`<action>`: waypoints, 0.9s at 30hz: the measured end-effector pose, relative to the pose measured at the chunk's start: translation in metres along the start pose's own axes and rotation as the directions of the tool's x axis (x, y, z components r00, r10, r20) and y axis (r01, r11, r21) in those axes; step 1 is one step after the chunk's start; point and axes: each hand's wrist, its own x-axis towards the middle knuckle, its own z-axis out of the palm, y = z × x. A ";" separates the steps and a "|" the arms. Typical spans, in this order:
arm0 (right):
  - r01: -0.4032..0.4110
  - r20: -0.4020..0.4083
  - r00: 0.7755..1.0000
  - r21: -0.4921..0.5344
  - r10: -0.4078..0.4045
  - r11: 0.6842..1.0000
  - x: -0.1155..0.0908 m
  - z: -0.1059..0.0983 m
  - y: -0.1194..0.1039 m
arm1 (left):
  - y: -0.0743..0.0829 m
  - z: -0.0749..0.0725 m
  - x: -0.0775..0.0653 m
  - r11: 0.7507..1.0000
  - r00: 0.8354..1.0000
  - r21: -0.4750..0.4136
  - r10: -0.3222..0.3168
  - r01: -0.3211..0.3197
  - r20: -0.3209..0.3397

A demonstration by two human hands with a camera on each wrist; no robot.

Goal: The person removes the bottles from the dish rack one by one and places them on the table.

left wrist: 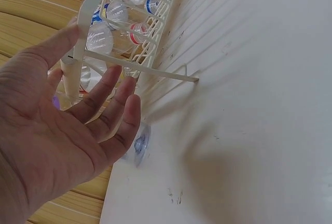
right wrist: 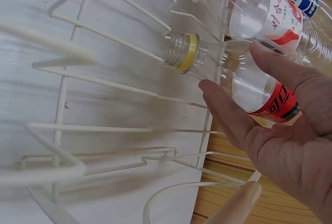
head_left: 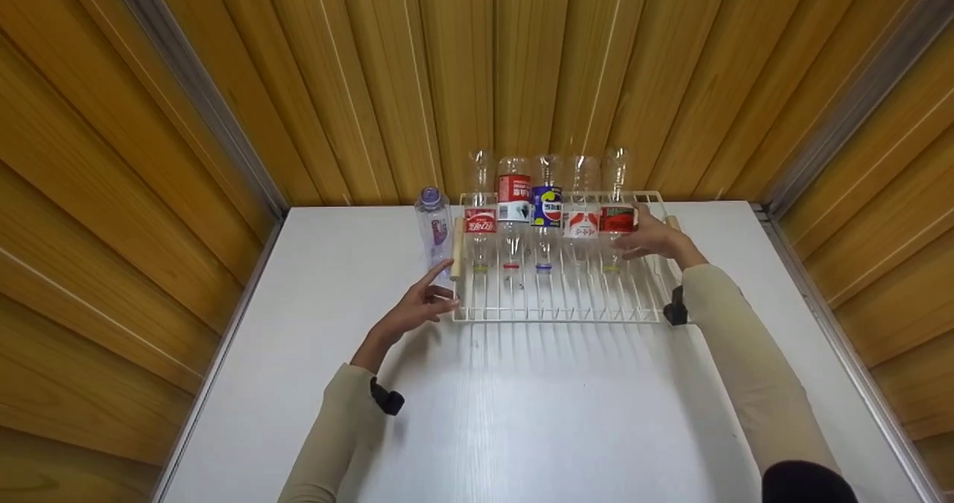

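Observation:
A white wire rack (head_left: 559, 314) stands on the white table, holding several clear plastic bottles mouth-down. My right hand (head_left: 656, 236) grips the rightmost one, a bottle with a red label (head_left: 617, 218); in the right wrist view its yellow neck ring (right wrist: 191, 53) points down at the wires. Beside it is a bottle with a white and red label (head_left: 581, 224), then one with a blue label (head_left: 547, 206). My left hand (head_left: 415, 305) touches the rack's left end by the wooden handle (head_left: 457, 250), fingers loosely bent; the left wrist view shows its thumb against the white frame.
A clear bottle with a purple top (head_left: 434, 223) stands upright just left of the rack. Wood-look panel walls (head_left: 455, 78) close off the back and sides of the white table (head_left: 522, 413). A second wooden handle (head_left: 672, 223) is at the rack's right end.

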 end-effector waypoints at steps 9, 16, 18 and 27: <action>0.054 -0.086 0.995 0.023 -0.052 0.998 -0.019 0.001 -0.002 | 0.002 0.001 -0.002 1.000 1.000 0.002 -0.025 0.025 -0.003; 0.069 -0.106 0.992 0.012 -0.067 0.998 -0.035 0.007 -0.008 | 0.003 -0.003 -0.004 0.998 0.998 0.018 -0.056 0.056 -0.013; 0.063 -0.114 0.992 0.024 -0.060 0.998 -0.039 0.008 -0.009 | 0.004 -0.004 -0.004 0.998 0.998 0.018 -0.061 0.061 -0.013; 0.033 -0.136 0.990 0.000 -0.033 0.999 -0.053 0.006 -0.006 | 0.000 -0.001 -0.003 0.998 0.998 -0.012 -0.059 0.059 0.005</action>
